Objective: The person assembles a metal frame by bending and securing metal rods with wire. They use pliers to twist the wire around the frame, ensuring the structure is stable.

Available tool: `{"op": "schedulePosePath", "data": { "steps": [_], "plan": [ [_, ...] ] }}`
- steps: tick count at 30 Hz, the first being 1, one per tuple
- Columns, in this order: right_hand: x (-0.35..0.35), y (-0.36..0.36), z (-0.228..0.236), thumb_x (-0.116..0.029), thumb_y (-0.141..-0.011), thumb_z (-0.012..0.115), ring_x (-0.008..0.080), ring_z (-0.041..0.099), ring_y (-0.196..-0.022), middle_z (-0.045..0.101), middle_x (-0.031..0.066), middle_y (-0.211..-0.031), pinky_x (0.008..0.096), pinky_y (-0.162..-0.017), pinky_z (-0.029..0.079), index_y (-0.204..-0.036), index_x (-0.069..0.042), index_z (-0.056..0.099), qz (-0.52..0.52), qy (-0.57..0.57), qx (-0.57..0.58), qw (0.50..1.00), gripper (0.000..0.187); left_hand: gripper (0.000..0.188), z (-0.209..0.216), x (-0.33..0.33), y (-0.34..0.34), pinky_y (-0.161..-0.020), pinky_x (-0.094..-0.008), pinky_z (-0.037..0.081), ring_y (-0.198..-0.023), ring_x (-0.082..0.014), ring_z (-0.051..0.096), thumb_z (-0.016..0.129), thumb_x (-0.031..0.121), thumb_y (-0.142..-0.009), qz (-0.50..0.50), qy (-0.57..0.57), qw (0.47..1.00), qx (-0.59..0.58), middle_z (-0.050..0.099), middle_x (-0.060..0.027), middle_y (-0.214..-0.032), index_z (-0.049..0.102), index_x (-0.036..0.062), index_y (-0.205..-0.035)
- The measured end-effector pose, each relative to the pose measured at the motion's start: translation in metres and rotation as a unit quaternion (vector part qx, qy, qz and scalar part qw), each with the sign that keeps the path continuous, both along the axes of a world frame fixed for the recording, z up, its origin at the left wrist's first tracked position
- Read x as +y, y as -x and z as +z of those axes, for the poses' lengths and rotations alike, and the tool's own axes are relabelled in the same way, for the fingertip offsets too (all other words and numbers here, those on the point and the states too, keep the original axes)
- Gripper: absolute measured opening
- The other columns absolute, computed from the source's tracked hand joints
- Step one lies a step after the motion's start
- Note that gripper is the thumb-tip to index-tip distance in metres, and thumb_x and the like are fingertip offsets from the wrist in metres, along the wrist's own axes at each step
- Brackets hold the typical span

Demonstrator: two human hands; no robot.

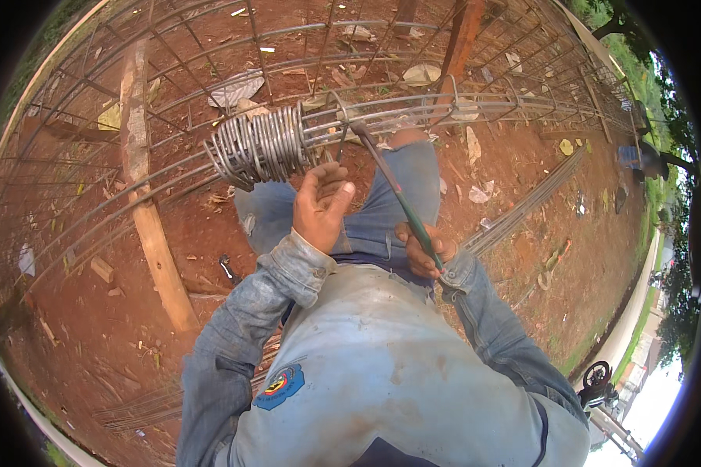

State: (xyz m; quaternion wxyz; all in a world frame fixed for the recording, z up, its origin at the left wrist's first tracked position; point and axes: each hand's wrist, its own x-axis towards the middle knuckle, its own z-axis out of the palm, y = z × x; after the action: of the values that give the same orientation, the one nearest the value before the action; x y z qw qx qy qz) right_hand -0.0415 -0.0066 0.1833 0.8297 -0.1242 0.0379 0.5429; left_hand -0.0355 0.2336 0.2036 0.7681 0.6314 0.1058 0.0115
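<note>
My right hand is closed round the green grip of a long, slim hand tool. The tool's dark head meets the steel bars at a stirrup; its exact kind is unclear. My left hand is raised over my lap, thumb apart and fingers loosely bent, with nothing visible in it. Just beyond its fingertips hangs a thick bunch of steel stirrups, threaded on the long rebars. To the right of the bunch, single stirrups stand spaced along the bars.
A wooden post props the bars on the left, and a reddish post rises beyond. Loose rods lie on the red soil at right. Wire mesh curves around the far side. A wood block lies at left.
</note>
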Motion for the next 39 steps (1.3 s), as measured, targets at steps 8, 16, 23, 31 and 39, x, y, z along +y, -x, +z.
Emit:
{"op": "schedulePosePath", "data": {
  "steps": [8, 16, 23, 31, 39],
  "plan": [
    [0.036, 0.005, 0.013, -0.017, -0.081, 0.059, 0.0185, 0.055, -0.046, 0.054, 0.0079, -0.061, 0.0276, -0.044, 0.048, -0.118, 0.0, 0.038, 0.015, 0.098, -0.008, 0.995, 0.046, 0.046, -0.02, -0.048, -0.036, -0.07, -0.0303, 0.053, -0.079, -0.0185, 0.062, 0.068, 0.031, -0.084, -0.052, 0.223, 0.963, 0.142, 0.061, -0.0117, -0.092, 0.052, -0.0037, -0.109],
    [0.026, -0.013, 0.047, -0.009, -0.088, 0.043, 0.0146, 0.058, -0.061, 0.057, 0.0081, -0.078, 0.0291, -0.054, 0.052, -0.111, 0.0, 0.047, 0.045, 0.415, -0.222, 0.881, 0.025, 0.055, -0.043, -0.045, -0.029, -0.081, -0.0351, 0.047, -0.097, -0.0219, 0.059, 0.046, 0.048, -0.094, 0.05, 0.094, 0.992, 0.072, 0.059, -0.0122, -0.108, 0.049, 0.0, -0.121],
    [0.015, -0.015, 0.038, -0.034, -0.092, 0.054, 0.0242, 0.063, -0.06, 0.058, 0.0149, -0.075, 0.0367, -0.049, 0.054, -0.112, 0.003, 0.047, 0.034, 0.192, -0.097, 0.976, 0.043, 0.033, -0.101, -0.031, -0.049, -0.071, -0.0331, 0.05, -0.084, -0.0209, 0.059, 0.047, 0.028, -0.096, -0.006, 0.148, 0.987, 0.067, 0.058, -0.01, -0.098, 0.049, 0.0012, -0.116],
    [0.022, -0.007, 0.03, -0.032, -0.088, 0.061, 0.0284, 0.066, -0.066, 0.06, 0.0186, -0.079, 0.0399, -0.051, 0.055, -0.109, 0.002, 0.047, 0.005, 0.151, -0.071, 0.986, 0.042, 0.018, -0.114, 0.0, -0.062, -0.058, -0.0267, 0.045, -0.068, -0.0147, 0.056, 0.052, 0.018, -0.093, -0.05, 0.097, 0.994, 0.024, 0.058, -0.0037, -0.082, 0.054, 0.0032, -0.103],
    [0.024, -0.023, 0.05, -0.016, -0.072, 0.077, 0.021, 0.065, -0.067, 0.063, 0.0154, -0.081, 0.0317, -0.053, 0.055, -0.112, 0.005, 0.04, 0.059, 0.355, -0.28, 0.89, 0.058, 0.021, -0.042, 0.015, -0.069, -0.045, -0.019, 0.028, -0.053, -0.0017, 0.039, 0.046, 0.016, -0.096, -0.104, -0.234, 0.967, 0.003, 0.053, 0.0047, -0.067, 0.061, 0.0006, -0.094]
  ]
}}
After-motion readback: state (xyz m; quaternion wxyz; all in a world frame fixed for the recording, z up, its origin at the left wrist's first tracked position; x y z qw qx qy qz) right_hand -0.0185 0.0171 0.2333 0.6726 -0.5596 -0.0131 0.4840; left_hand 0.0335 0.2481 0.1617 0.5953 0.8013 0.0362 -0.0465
